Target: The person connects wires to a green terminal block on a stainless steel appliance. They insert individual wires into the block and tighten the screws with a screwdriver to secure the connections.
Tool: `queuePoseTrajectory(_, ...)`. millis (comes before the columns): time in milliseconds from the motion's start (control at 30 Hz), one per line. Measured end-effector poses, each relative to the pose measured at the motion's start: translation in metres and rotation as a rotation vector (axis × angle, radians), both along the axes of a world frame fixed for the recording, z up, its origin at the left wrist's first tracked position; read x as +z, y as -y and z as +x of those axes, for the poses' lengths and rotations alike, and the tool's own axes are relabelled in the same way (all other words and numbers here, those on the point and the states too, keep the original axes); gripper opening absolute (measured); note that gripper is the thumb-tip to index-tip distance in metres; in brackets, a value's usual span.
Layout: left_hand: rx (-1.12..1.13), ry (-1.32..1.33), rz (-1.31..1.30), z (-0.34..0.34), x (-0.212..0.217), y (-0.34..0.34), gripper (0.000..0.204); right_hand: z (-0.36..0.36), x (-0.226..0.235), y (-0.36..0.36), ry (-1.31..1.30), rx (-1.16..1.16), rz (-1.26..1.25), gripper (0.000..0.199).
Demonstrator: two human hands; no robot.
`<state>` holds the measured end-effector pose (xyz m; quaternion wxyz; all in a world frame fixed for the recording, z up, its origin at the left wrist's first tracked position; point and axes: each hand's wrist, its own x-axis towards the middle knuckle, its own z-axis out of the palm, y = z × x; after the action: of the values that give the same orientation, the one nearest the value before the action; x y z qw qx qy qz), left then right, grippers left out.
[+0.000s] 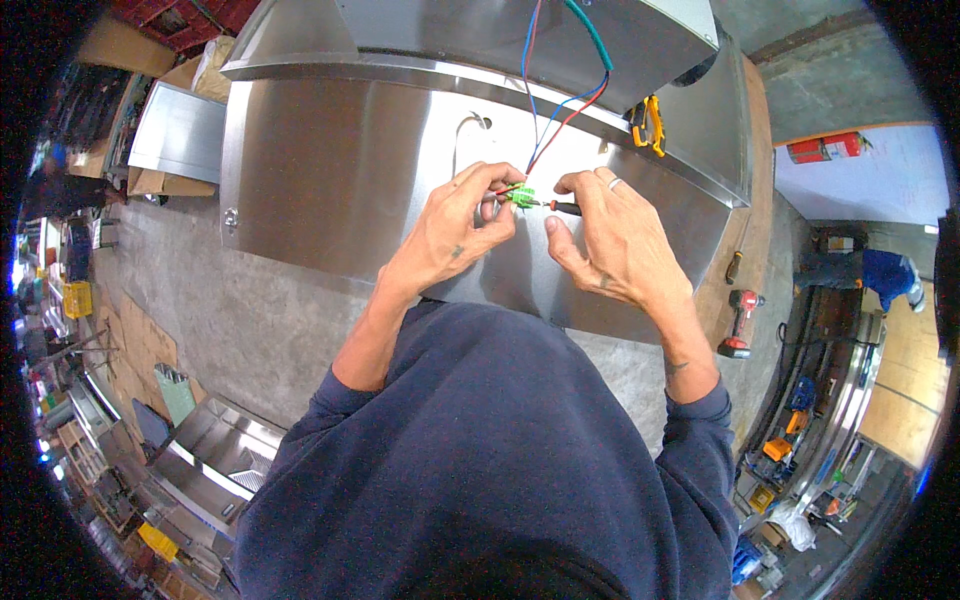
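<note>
My left hand (pixel 455 225) pinches a small green terminal block (pixel 521 195) between thumb and fingers. Red and blue wires (pixel 538 150) run down to the block from the steel box above. In my right hand (pixel 620 235) is a small screwdriver (pixel 565 208) with a dark handle, lying between thumb and curled fingers. Its thin shaft points left, and the tip is at the right side of the terminal block; whether it sits in a screw is too small to tell. Both hands are above a brushed steel panel (pixel 320 170).
Yellow-handled pliers (pixel 652 125) hang at the steel box's (pixel 450 25) right edge. A red cordless drill (pixel 740 322) and another screwdriver (pixel 735 266) lie right of the panel. A thin wire (pixel 457 145) comes out of a panel hole. Another person (pixel 885 278) is at far right.
</note>
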<state>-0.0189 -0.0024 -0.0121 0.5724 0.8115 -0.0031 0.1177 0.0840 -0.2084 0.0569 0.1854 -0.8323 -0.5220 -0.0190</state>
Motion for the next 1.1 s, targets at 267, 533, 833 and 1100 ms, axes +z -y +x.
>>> queuePoseTrajectory(267, 0.01, 0.008, 0.013, 0.001, 0.003, 0.001, 0.038, 0.003, -0.006, 0.003, 0.005, 0.067, 0.011, 0.019)
queuePoseTrajectory(533, 0.013, -0.032, -0.023, 0.001, 0.002, 0.005, 0.038, 0.0, 0.005, -0.001, -0.013, -0.012, 0.036, 0.017)
queuePoseTrajectory(833, -0.006, 0.019, 0.029, 0.0, 0.002, 0.003, 0.037, 0.006, -0.001, 0.003, -0.005, 0.129, 0.02, 0.017)
queuePoseTrajectory(1100, -0.028, 0.053, 0.065, 0.002, 0.001, 0.005, 0.037, 0.003, -0.007, 0.006, -0.078, -0.033, -0.151, 0.025)
